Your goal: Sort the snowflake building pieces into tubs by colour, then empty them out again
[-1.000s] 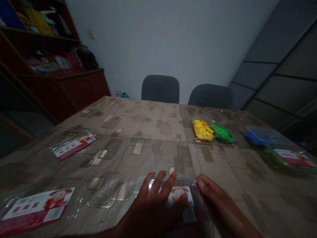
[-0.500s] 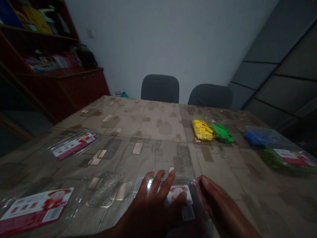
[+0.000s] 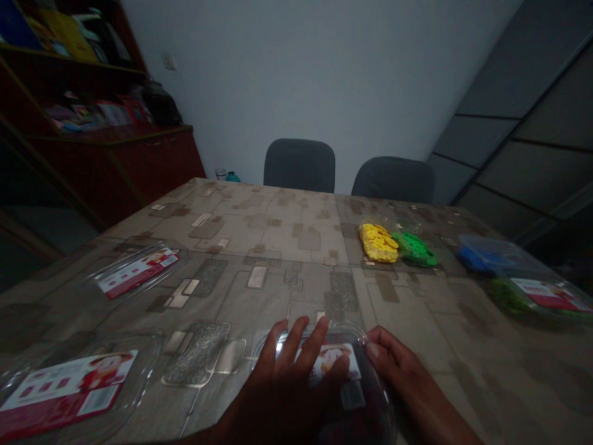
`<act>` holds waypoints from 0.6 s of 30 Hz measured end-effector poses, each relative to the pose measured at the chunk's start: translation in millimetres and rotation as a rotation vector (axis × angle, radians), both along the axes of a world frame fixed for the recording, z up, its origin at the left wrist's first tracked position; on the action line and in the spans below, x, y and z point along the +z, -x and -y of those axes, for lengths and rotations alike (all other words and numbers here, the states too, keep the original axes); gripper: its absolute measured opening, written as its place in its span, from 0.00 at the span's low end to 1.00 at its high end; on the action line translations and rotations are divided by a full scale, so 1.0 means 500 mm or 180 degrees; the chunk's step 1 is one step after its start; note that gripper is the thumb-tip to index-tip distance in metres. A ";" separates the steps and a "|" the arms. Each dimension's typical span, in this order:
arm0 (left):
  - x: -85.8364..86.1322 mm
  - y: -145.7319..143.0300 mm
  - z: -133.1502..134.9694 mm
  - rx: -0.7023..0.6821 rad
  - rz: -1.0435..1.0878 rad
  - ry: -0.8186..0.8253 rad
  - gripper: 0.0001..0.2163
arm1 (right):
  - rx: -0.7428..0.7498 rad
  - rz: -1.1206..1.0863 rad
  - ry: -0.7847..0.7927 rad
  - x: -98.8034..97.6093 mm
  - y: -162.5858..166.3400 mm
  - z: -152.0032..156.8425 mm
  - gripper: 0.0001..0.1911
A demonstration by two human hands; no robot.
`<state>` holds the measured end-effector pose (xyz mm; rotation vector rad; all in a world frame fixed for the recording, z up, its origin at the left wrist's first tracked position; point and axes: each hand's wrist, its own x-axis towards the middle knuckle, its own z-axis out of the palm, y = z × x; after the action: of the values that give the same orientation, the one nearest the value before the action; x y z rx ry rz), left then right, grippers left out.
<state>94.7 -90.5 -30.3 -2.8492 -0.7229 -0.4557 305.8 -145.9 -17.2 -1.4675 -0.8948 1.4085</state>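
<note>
A clear plastic container (image 3: 365, 395) with a red-and-white label on its lid stands at the table's near edge. Its contents look dark and cannot be made out. Across the lid lies my left hand (image 3: 296, 371), fingers spread and pressing flat, hiding part of the label. My right hand (image 3: 407, 377) is at the container's far right corner, its thumb and curled fingers closed on the rim.
Two clear labelled lids, a near one (image 3: 69, 389) and a farther one (image 3: 139, 272), lie at left. At right are packs of yellow pieces (image 3: 378, 243) and green pieces (image 3: 417, 248), plus a clear box (image 3: 551, 290) and blue pieces (image 3: 479, 258). Two chairs (image 3: 299, 165) stand behind the table.
My right hand has shifted slightly left and its fingers have curled in at the container's far right corner. The left hand stays almost where it was on the lid.
</note>
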 end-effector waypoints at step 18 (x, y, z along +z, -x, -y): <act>0.016 0.005 0.003 0.0174 -0.0071 0.0183 0.20 | -0.0055 -0.0144 -0.0040 -0.012 0.004 0.001 0.21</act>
<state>92.2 -91.7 -22.4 -2.8742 -0.8206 -0.4007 304.0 -146.3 -23.0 -1.4253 -0.8596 1.4154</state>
